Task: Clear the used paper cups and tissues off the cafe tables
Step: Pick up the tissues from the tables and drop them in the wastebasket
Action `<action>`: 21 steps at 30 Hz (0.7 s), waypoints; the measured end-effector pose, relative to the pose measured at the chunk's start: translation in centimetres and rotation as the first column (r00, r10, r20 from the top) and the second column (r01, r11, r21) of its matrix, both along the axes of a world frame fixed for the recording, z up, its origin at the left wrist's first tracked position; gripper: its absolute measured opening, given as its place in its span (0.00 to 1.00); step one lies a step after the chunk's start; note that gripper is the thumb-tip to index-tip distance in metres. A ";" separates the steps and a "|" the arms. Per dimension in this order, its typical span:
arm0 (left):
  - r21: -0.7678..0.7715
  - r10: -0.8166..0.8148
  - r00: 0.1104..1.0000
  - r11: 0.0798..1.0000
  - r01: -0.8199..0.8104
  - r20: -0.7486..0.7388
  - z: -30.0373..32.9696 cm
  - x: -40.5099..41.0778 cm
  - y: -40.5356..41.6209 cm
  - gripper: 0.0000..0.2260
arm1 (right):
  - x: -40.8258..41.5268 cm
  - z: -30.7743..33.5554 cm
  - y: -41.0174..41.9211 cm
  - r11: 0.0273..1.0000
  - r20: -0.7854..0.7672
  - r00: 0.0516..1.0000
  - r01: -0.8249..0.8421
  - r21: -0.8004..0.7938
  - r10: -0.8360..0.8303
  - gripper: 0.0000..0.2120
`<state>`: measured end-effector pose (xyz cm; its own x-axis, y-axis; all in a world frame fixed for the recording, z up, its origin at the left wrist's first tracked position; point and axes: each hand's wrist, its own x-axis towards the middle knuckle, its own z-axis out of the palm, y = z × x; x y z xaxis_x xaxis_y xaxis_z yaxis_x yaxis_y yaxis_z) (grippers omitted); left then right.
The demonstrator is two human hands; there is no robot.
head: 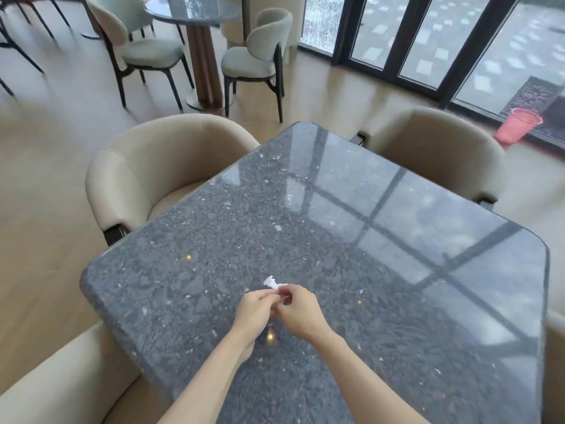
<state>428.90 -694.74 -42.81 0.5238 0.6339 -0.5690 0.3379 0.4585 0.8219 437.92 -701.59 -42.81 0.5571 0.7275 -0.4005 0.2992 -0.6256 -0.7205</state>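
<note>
A small crumpled white tissue (271,283) sticks out above my two hands over the near part of the dark speckled stone table (351,240). My left hand (255,310) and my right hand (298,310) meet at the tissue, and the fingertips of both pinch it. Most of the tissue is hidden between the fingers. No paper cup shows on this table.
Beige armchairs stand at the far left (153,172), the far right (434,151) and the near left (70,381) of the table. A pink bin (518,125) stands by the glass doors at the right. A second table (192,7) with chairs is at the back.
</note>
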 end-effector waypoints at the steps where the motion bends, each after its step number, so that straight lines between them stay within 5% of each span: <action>1: 0.003 -0.002 1.000 1.000 0.001 0.018 0.5 0.1 -0.2 0.13 | 0.2 0.6 -0.5 0.998 0.000 0.999 0.049 0.027 -0.049 0.10; 7: 0.059 -0.048 0.990 0.997 0.040 0.133 6.2 2.7 -2.4 0.11 | 3.0 6.2 -5.9 0.930 -0.060 0.959 0.284 0.234 -0.278 0.16; 10: 0.089 -0.150 0.968 0.987 0.134 0.203 9.9 5.0 -5.6 0.07 | 4.7 10.1 -10.4 0.909 -0.046 0.956 0.291 0.299 -0.291 0.07; 21: 0.243 -0.513 0.784 0.858 0.453 0.348 21.3 12.1 -30.4 0.05 | 9.8 19.0 -38.1 0.722 -0.021 0.821 0.514 0.463 -0.571 0.02</action>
<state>440.98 -725.18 -21.46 0.9391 0.2934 -0.1791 0.1253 0.1929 0.9732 447.74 -739.68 -23.79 0.9310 0.3637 -0.0298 0.1034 -0.3411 -0.9343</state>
